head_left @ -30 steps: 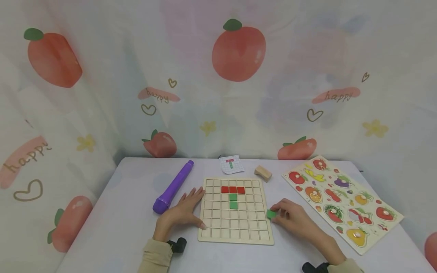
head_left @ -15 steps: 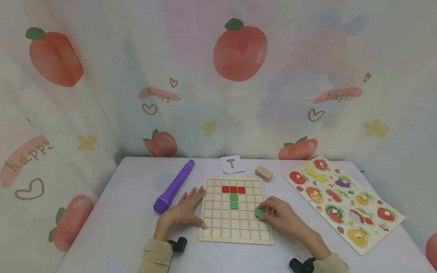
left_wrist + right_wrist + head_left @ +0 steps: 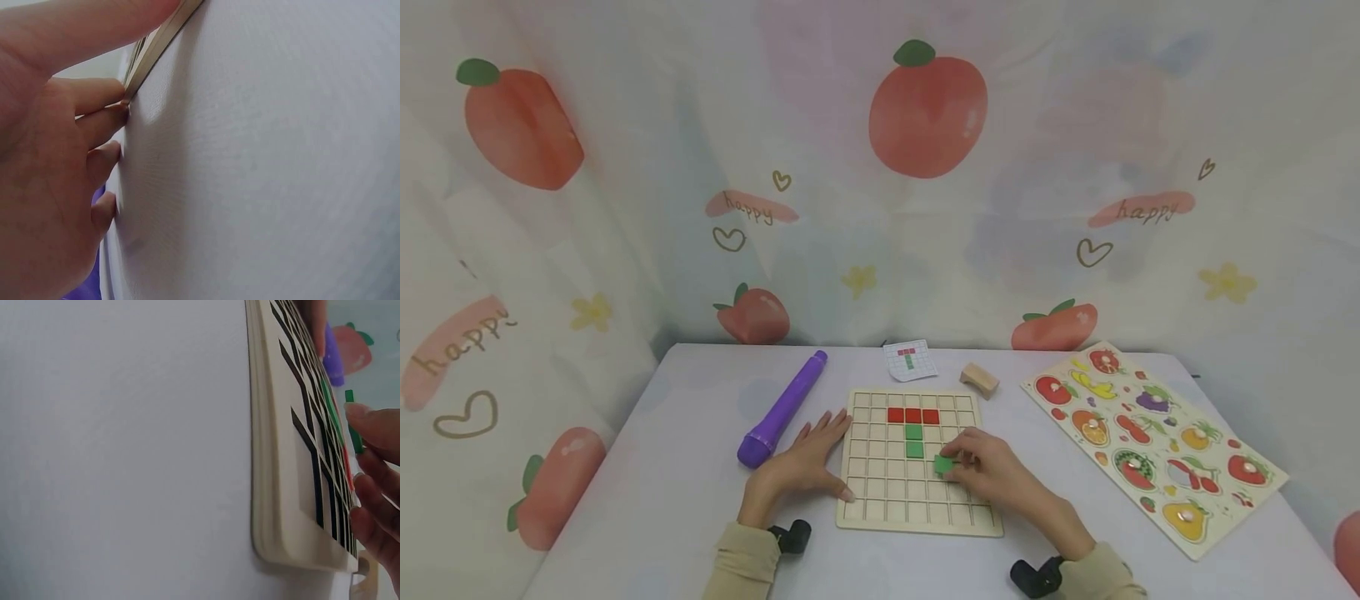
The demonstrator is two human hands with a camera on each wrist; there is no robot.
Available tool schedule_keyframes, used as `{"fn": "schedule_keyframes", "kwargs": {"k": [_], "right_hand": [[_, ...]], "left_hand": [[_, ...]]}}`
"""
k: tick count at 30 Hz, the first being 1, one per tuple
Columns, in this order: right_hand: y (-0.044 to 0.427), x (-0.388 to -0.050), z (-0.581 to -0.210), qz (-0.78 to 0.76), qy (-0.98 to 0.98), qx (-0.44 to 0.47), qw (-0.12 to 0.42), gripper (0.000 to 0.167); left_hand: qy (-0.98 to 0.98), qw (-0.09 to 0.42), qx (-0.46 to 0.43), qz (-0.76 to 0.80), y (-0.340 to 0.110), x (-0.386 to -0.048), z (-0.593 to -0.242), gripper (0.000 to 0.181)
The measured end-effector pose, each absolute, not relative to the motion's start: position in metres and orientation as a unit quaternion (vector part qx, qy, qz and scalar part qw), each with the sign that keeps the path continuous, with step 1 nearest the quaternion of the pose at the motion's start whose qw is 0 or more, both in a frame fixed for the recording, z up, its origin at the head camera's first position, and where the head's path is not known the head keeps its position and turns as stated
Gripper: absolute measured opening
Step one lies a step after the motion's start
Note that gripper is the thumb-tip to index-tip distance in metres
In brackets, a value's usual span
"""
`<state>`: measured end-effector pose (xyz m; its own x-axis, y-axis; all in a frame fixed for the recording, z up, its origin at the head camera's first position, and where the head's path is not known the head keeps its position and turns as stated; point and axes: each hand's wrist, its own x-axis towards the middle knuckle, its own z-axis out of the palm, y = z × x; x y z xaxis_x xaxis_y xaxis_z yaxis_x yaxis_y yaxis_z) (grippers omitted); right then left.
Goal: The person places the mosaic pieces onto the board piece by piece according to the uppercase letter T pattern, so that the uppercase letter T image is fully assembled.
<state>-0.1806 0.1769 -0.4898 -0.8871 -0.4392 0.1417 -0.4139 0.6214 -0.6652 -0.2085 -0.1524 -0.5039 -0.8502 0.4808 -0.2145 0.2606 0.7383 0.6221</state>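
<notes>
A wooden grid board [image 3: 880, 493] lies flat at the middle of the table. Three red tiles [image 3: 913, 416] sit side by side in one of its upper rows, and two green tiles [image 3: 913, 441] run down below the middle one. Between thumb and fingers my right hand [image 3: 996, 477] pinches another green tile [image 3: 943, 465], held over the board right of and below the green column. In the right wrist view this green tile [image 3: 354, 432] is apart from the board. My left hand [image 3: 801, 467] rests with spread fingers at the board's left edge, its thumb on the lower left corner.
A purple toy microphone [image 3: 782, 410] lies left of the board. Behind the board are a small pattern card [image 3: 910, 361] with a red and green T and a wooden block [image 3: 979, 381]. A fruit puzzle board [image 3: 1150, 446] lies at the right.
My right hand has carried the green tile leftward, from beside the board's right edge to over the grid. The left hand stays in place.
</notes>
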Motion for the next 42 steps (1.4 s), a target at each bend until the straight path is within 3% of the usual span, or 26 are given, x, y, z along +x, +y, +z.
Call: {"fn": "schedule_keyframes", "kwargs": {"k": [24, 42], "right_hand": [[0.147, -0.186, -0.497, -0.331, 0.909, -0.248, 0.045, 0.020], [0.145, -0.181, -0.494, -0.310, 0.918, -0.244, 0.043, 0.021]], "left_hand": [[0.915, 0.180, 0.201, 0.300, -0.146, -0.211, -0.511, 0.122], [0.915, 0.190, 0.191, 0.301, -0.145, -0.202, -0.495, 0.120]]}}
